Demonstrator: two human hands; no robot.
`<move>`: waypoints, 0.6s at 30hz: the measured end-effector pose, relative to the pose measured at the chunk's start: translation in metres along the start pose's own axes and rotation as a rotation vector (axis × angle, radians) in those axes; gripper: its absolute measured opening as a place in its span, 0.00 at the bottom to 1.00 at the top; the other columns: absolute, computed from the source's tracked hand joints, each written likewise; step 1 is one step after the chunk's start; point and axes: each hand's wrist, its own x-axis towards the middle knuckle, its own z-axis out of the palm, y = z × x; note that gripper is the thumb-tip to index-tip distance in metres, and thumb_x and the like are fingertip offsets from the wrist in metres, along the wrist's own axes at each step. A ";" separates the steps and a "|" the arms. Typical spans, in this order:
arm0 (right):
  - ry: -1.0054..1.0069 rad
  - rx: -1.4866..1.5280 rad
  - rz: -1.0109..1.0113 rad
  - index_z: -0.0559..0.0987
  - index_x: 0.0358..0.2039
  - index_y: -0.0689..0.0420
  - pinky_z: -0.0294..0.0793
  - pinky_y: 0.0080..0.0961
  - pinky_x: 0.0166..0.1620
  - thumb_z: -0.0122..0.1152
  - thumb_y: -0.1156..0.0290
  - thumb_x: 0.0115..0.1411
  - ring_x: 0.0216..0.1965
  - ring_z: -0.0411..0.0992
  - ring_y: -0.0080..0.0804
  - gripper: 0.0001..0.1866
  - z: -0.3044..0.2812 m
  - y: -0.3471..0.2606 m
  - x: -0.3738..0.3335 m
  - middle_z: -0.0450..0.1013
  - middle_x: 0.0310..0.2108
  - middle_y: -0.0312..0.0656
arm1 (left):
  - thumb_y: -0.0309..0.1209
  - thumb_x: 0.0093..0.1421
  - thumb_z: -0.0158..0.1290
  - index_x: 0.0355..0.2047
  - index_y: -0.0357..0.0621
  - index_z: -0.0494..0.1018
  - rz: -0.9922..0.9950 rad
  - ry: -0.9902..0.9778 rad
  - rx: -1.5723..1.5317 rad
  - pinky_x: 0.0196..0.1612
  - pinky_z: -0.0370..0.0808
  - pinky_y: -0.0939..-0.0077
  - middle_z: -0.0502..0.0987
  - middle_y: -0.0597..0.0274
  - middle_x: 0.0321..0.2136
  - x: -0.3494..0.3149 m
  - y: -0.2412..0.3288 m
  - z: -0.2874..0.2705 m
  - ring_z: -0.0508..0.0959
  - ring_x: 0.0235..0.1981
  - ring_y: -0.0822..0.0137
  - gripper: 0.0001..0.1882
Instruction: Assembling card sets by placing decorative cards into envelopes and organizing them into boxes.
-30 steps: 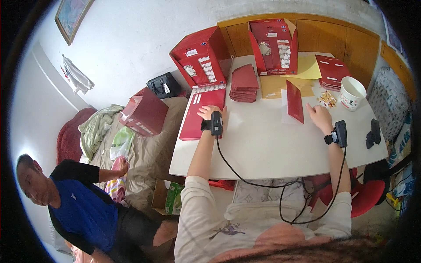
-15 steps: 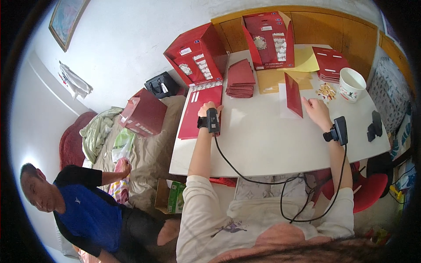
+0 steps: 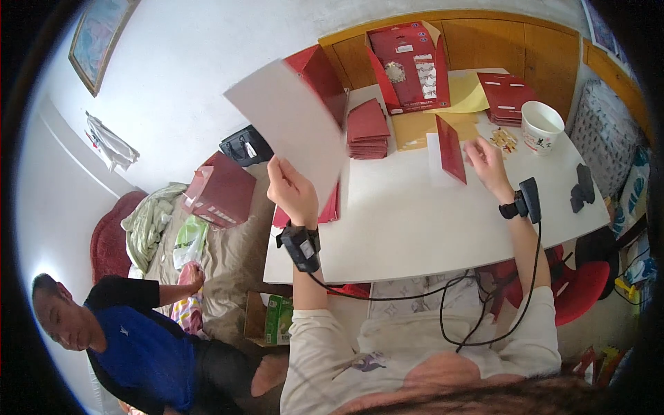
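Note:
My left hand (image 3: 294, 191) is raised above the table's left side. It grips a large card (image 3: 287, 114) by its lower edge, the white face toward me. Under the raised card, a stack of red cards (image 3: 330, 207) is partly hidden. On the right, my right hand (image 3: 487, 164) hovers by a small folded red card (image 3: 451, 150) standing upright on the table with a white flap. Its fingers are curled together; whatever they may hold is too small to make out. Behind this hand lies a pile of small yellow, white and red bits (image 3: 503, 138).
A white paper cup (image 3: 541, 128) stands at the right, near a black strap (image 3: 583, 188). Behind are a stack of red envelopes (image 3: 368, 129), an open red display box (image 3: 408, 69), yellow sheets (image 3: 467, 93) and stacked red cards (image 3: 508, 97). A person (image 3: 138, 339) sits at the left.
My left hand has lifted a large card off the red stack, bringing it up and toward the left. My right hand has shifted slightly left and curled its fingers beside the small folded card.

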 end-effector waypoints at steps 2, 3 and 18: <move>-0.171 0.168 0.001 0.71 0.40 0.60 0.67 0.20 0.37 0.46 0.56 0.59 0.32 0.69 0.22 0.20 -0.005 -0.011 -0.002 0.72 0.32 0.36 | 0.25 0.60 0.40 0.32 0.35 0.67 -0.058 0.020 -0.166 0.21 0.64 0.80 0.70 0.57 0.18 -0.008 0.002 0.003 0.69 0.18 0.72 0.07; -0.162 0.156 0.004 0.71 0.40 0.60 0.67 0.20 0.37 0.46 0.56 0.59 0.32 0.69 0.22 0.20 -0.005 -0.013 -0.002 0.72 0.32 0.36 | 0.26 0.61 0.40 0.32 0.34 0.67 -0.088 -0.094 -0.283 0.21 0.62 0.83 0.69 0.63 0.19 -0.017 -0.007 0.009 0.67 0.19 0.76 0.08; -0.434 0.442 0.211 0.72 0.39 0.62 0.64 0.14 0.37 0.51 0.64 0.58 0.34 0.65 0.14 0.15 -0.011 0.001 -0.004 0.70 0.35 0.33 | 0.29 0.59 0.45 0.41 0.37 0.66 -0.993 -1.030 -1.103 0.34 0.70 0.82 0.73 0.65 0.33 -0.079 -0.018 0.077 0.72 0.33 0.77 0.12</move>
